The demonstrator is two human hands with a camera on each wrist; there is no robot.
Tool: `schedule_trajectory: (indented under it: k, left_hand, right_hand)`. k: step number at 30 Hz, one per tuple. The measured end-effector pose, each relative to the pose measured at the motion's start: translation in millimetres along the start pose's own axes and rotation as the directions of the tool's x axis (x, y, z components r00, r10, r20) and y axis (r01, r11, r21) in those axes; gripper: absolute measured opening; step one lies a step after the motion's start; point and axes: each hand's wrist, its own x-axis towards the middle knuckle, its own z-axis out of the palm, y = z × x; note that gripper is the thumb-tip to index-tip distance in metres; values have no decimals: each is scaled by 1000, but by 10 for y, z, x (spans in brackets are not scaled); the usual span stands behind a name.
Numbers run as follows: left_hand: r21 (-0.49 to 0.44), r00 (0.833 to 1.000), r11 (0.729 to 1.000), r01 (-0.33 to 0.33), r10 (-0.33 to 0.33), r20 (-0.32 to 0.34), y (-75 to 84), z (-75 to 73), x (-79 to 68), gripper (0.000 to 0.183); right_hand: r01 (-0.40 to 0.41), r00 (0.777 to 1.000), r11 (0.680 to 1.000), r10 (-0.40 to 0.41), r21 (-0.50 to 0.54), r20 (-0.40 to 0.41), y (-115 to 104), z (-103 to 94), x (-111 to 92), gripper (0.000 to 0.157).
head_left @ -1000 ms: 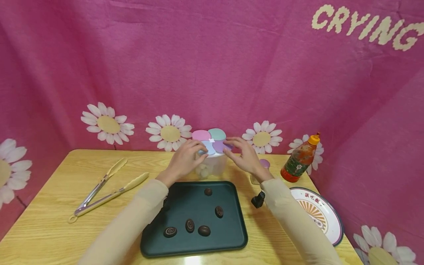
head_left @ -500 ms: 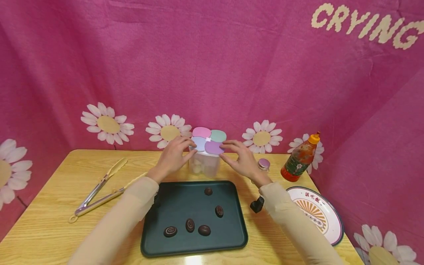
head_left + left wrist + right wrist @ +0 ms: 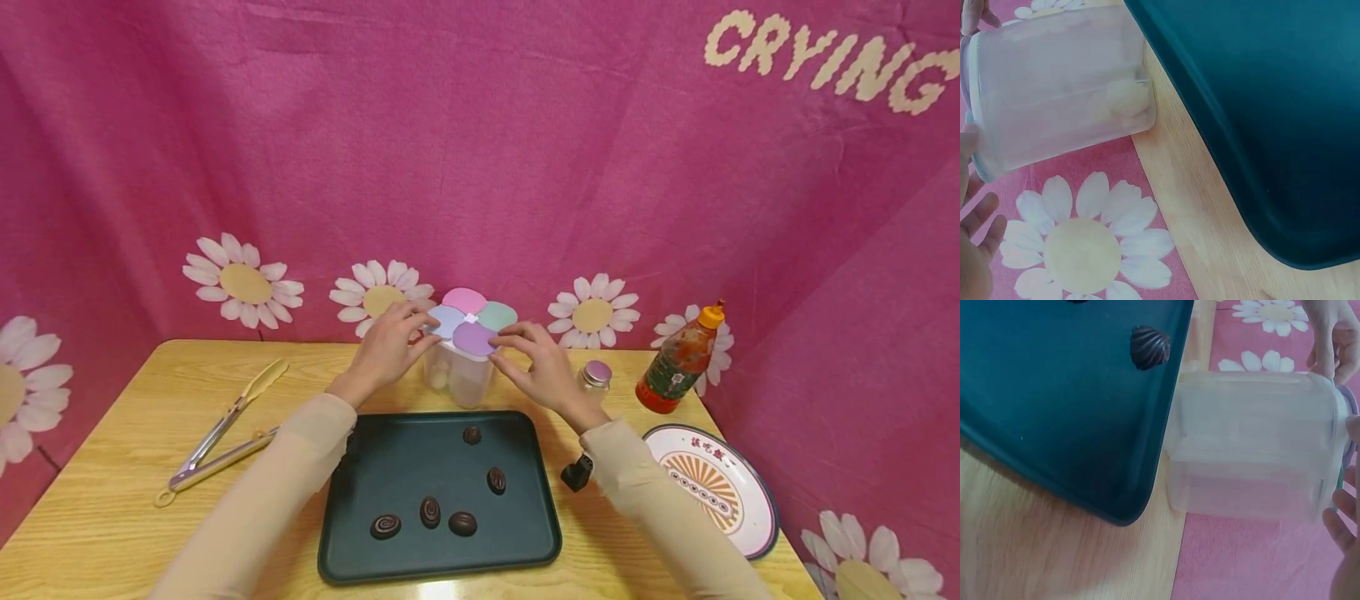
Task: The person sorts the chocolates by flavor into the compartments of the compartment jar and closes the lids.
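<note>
Turned clockwise since the earlier frame: petal-lidded translucent container (image 3: 471,382), upright at far middle, beyond dark tray (image 3: 408,467). Left hand (image 3: 386,343), half-closed, pinches its blue petal (image 3: 447,322); right hand (image 3: 542,367), half-closed, pinches its purple petal (image 3: 474,339). Purple-capped jar (image 3: 597,372) stands right.
</note>
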Motion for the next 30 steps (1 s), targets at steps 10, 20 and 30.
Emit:
schedule_trajectory:
  k: [10, 20, 30]
  left_hand:
    - [1, 999, 999, 33, -33, 23, -27, -43, 23, 30]
    - [-11, 997, 997, -71, 71, 0, 121, 28, -54, 30]
    - [-1, 993, 993, -116, 116, 26, 238, 143, -33, 29]
  right_hand:
    - [88, 996, 995, -89, -38, -26, -61, 29, 64, 24]
    - [100, 994, 994, -99, -33, 42, 38, -62, 139, 26]
    - [142, 988, 988, -138, -53, 73, 25, -16, 218, 33]
